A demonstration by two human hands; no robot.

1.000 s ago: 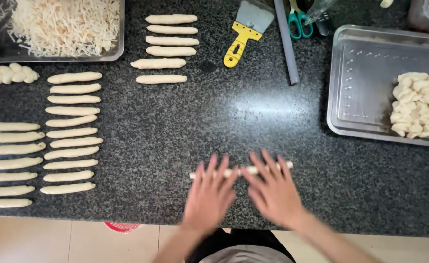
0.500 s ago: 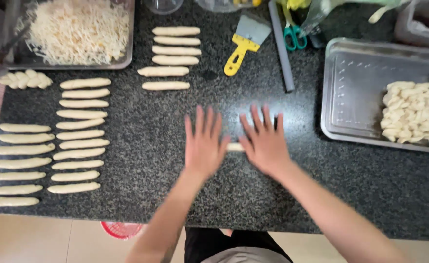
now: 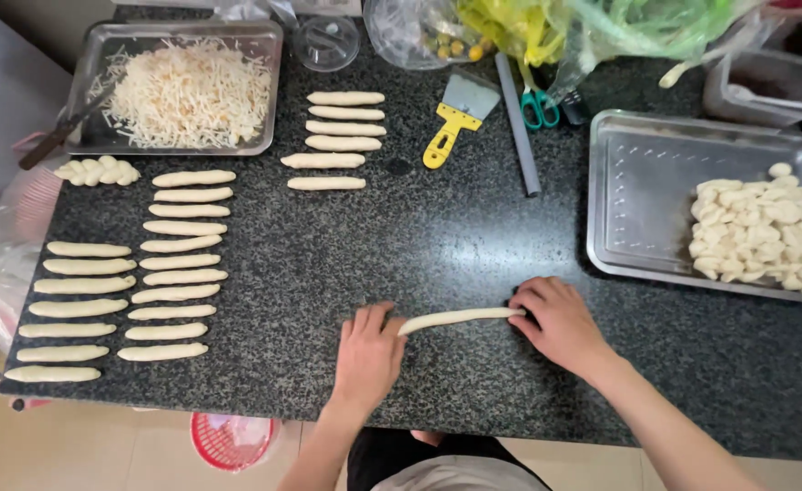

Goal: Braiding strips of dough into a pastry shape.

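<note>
Clear plastic bags [image 3: 592, 32] of green and yellow produce crowd the speckled granite bench's [image 3: 437, 245] far edge. Near its front edge, the left hand [image 3: 367, 355] and right hand [image 3: 560, 323] now pinch opposite ends of a long pale dough rope [image 3: 460, 318], no longer flat-palmed.

A dark speckled granite counter [image 3: 474, 245] fills most of the view, its polished top catching a soft pale glare of overhead light near the middle. The near edge runs straight across the lower part of the scene; the left edge drops off to a lighter grey surface [image 3: 0, 91] at the far left. Below the near edge lies a floor [image 3: 100, 445] of light beige tiles with faint joints. A red plastic basket [image 3: 232, 441] stands on that floor, partly under the counter. At the left edge hangs a clear plastic bag [image 3: 5, 236] with pink inside. Lighting is even, with no hard shadows.
</note>
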